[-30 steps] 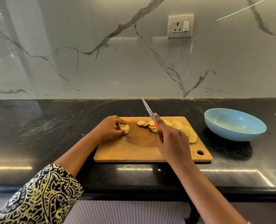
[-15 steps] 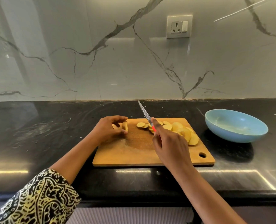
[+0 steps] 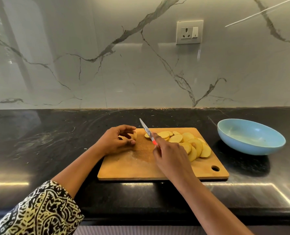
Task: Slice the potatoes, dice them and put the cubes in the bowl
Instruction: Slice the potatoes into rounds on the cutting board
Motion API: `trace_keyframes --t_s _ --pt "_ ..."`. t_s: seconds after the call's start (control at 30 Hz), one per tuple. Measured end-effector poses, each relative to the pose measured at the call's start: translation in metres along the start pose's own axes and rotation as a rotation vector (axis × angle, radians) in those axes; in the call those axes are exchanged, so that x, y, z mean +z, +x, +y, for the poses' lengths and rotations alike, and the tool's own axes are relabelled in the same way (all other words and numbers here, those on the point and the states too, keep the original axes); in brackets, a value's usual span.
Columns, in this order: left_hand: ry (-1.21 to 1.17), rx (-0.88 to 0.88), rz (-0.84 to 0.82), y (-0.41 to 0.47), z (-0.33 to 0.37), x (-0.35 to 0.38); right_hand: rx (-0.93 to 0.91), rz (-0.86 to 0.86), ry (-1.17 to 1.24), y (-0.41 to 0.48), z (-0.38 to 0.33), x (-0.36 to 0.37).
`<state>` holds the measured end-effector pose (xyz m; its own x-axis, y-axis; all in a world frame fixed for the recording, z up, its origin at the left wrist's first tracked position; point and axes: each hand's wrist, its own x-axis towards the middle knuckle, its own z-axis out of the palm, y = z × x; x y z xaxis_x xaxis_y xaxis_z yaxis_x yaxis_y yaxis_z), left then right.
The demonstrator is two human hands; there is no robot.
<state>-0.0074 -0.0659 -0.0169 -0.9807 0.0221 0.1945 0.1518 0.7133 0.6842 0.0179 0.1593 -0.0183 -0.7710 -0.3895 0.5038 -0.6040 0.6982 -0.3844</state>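
Fingers [image 3: 129, 128] of my left hand [image 3: 115, 141] pinch the small pale potato stub [image 3: 135, 136] at ten o'clock on the tan wooden cutting board [image 3: 137, 168], my right hand [image 3: 171, 156] gripping the red-handled steel knife [image 3: 146, 129]; light, firm and probably slippery, it wants holding by its rounded back.

On a wooden cutting board [image 3: 140, 168], the left hand [image 3: 117, 141] pinches a small potato end piece [image 3: 134, 136]. The right hand [image 3: 172, 158] grips a knife [image 3: 146, 130], blade angled up over the potato slices [image 3: 188, 143]. A blue bowl [image 3: 251, 137] sits right on the black counter [image 3: 39, 150].
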Motion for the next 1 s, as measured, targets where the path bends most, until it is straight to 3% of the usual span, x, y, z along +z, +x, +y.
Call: trace_keyframes --t_s 0.2,0.63,0.8,1.0 --pt "-0.136 -0.03 0.18 -0.002 0.002 0.007 0.028 -0.041 -0.003 0.007 -0.012 0.008" --pt "-0.133 -0.049 0.214 0.0 0.0 0.008 0.026 -0.031 -0.005 0.012 -0.02 0.016" --pt "-0.191 -0.059 0.074 0.001 -0.001 -0.001 0.049 0.005 -0.002 0.011 -0.014 0.011" --pt "0.129 -0.132 -0.112 -0.004 -0.013 -0.02 0.129 0.057 0.016 0.007 -0.001 0.004"
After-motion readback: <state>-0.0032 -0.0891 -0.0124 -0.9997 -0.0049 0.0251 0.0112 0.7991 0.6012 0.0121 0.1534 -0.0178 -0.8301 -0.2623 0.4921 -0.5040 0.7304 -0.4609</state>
